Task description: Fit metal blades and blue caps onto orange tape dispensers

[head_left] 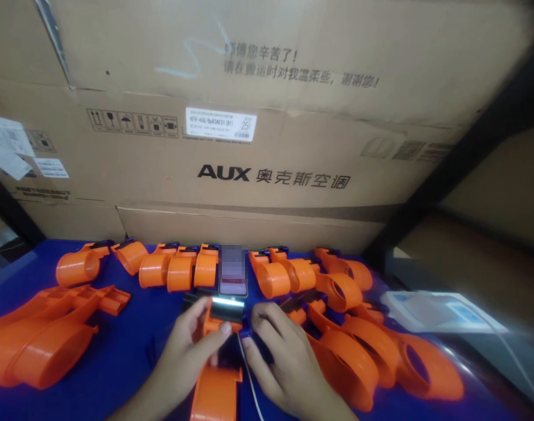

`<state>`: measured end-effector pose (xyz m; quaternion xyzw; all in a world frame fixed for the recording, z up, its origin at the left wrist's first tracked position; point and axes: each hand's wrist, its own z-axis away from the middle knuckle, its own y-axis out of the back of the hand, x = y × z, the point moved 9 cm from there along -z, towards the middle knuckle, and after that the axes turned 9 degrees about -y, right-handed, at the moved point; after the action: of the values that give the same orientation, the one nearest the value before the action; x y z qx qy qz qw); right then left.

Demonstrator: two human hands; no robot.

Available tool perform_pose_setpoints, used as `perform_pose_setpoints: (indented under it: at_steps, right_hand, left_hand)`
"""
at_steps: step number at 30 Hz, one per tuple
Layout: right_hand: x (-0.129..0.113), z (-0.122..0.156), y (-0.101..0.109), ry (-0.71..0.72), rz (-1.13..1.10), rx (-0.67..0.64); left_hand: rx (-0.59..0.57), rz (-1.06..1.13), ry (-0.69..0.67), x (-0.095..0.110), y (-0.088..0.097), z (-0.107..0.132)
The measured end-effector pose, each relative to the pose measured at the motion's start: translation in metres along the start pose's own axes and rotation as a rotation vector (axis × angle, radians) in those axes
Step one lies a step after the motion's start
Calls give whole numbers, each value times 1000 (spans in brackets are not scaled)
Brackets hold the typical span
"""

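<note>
My left hand (190, 342) grips an orange tape dispenser (209, 325), thumb on its front and fingers behind. A dark plate and a bright toothed metal strip (228, 302) run along its top. My right hand (282, 356) is closed at its right side, thumb and curled fingers at a small dark blue part (246, 332). Just below, an orange round-walled piece (215, 397) shows; I cannot tell whether it belongs to the held dispenser. A white cable (252, 383) runs down between my hands. Directly behind them lies a phone (233, 287), its screen partly blurred.
Several orange dispensers with dark heads stand along the back of the blue tabletop (131, 345). More orange pieces (52, 356) lie at left, and large orange rings (352, 368) at right. An AUX carton (162, 181) walls off the back. A pale packet (442, 313) sits right.
</note>
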<state>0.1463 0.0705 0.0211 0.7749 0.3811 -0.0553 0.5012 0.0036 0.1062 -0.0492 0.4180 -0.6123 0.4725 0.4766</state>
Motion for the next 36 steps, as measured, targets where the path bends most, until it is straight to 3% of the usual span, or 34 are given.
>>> perform_pose_setpoints:
  at_steps: [14,18,22,24,28,32,36]
  right_hand:
    - [-3,5,0,74,92,-9]
    - [2,7,7,-27,-187,7]
    - [24,5,8,-292,-595,56]
    - [29,3,-2,-389,-764,-29]
    - [18,-1,-20,-419,-1031,-301]
    - [18,-1,-19,-401,-1017,-255]
    - [17,0,-19,-372,-899,-151]
  left_hand:
    - [-6,-13,25,-6,0,2]
    - [-16,71,39,-7,-3,3]
    - [-102,206,66,-5,-15,5]
    - [-151,251,87,-5,-21,7]
    - [-236,309,104,-2,-34,12]
    - [-283,349,51,10,-46,18]
    - [-231,274,-61,19,-41,19]
